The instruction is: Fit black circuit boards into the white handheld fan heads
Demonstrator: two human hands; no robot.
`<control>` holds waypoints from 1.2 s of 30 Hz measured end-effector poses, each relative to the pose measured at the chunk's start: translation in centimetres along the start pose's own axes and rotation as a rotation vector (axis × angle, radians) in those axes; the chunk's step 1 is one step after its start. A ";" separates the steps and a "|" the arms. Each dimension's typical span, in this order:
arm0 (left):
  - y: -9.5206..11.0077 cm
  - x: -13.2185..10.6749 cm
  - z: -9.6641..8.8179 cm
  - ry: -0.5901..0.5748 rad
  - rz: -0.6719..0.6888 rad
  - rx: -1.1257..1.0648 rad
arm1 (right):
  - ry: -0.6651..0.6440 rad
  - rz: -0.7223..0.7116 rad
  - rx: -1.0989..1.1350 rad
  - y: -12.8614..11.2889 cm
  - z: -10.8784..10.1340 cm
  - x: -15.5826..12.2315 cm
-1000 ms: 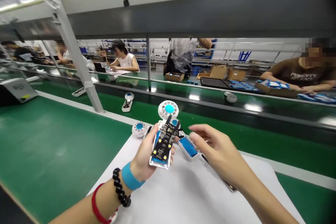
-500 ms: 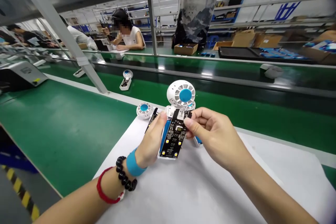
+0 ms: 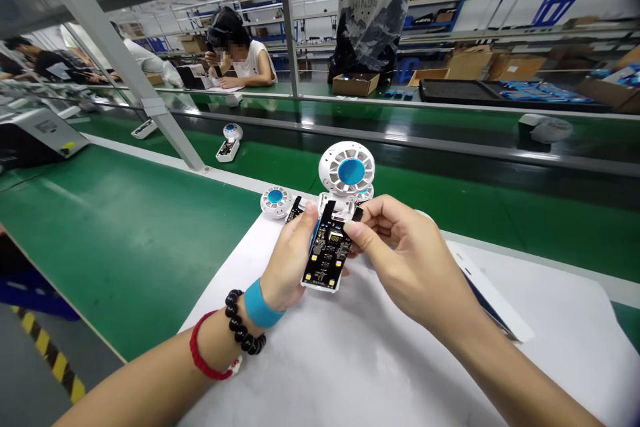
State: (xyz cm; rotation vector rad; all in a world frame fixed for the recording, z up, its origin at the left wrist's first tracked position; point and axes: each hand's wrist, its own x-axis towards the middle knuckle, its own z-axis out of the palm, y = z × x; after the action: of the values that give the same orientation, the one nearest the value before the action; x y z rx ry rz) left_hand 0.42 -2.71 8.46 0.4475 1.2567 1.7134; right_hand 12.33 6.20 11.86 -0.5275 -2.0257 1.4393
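My left hand (image 3: 285,257) is closed around the white handle of a small handheld fan, its thumb along the left edge. The round fan head (image 3: 351,171) with a blue centre points up, away from me. On the handle lies a black circuit board (image 3: 325,253) with several yellow-white LEDs and a small display. A strip of blue shows beneath its left edge. My right hand (image 3: 400,250) pinches the board's upper right edge, where a small black part shows by the fingertips. The right fingers beyond the thumb and index are partly hidden.
Another fan (image 3: 275,197) lies behind my left hand, and one more is partly hidden behind the held fan. White paper (image 3: 400,373) covers the bench. A white flat piece (image 3: 495,293) lies beside my right forearm. Farther off, a fan (image 3: 229,142) sits on the green belt; co-workers are beyond.
The board sits flatter on the fan handle, and less of the blue beneath it shows. The fan head has tipped to face me more. Both hands keep their grip.
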 end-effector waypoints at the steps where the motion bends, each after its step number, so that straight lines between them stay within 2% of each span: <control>1: 0.0 -0.1 -0.2 -0.045 0.011 0.000 | 0.024 -0.013 -0.013 -0.1 0.1 -0.2; 5: 0.4 -0.8 -0.8 -0.253 0.083 0.055 | 0.106 -0.165 -0.144 -0.6 0.1 -0.8; 8: 0.7 -1.5 -0.9 -0.263 0.198 0.099 | 0.090 -0.347 -0.284 -0.7 -0.2 -1.2; 12: 0.7 -1.9 -0.6 -0.232 0.338 0.116 | -0.072 -0.441 -0.257 -0.5 -1.1 -1.4; 16: 0.5 -2.0 -0.9 -0.300 0.359 0.199 | -0.309 -0.505 -0.317 -0.4 -2.2 -1.0; 18: 0.3 -2.0 -1.1 -0.329 0.367 0.237 | -0.365 -0.551 -0.390 -0.3 -2.5 -0.7; 21: 0.1 -1.8 -1.3 -0.313 0.448 0.288 | -0.319 -0.603 -0.454 -0.1 -2.5 -0.6; 25: -0.4 -0.9 -1.6 -0.372 0.653 0.321 | -0.327 -0.524 -0.325 0.1 -2.0 -0.7; 27: -0.6 -0.7 -1.7 -0.378 0.691 0.334 | -0.315 -0.533 -0.289 0.3 -1.6 -0.7; 32: -0.6 -0.8 -1.7 -0.338 0.721 0.310 | 0.022 -0.794 -0.283 1.2 -0.3 -0.7; 36: -0.3 -0.9 -1.3 -0.332 0.738 0.338 | 0.122 -0.888 -0.297 2.1 0.5 -0.9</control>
State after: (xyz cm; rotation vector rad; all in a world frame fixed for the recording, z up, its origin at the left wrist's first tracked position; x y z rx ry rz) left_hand 0.09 -4.16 7.85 1.4794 1.2073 1.8906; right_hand 12.57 5.98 9.58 0.1799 -1.9814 0.5648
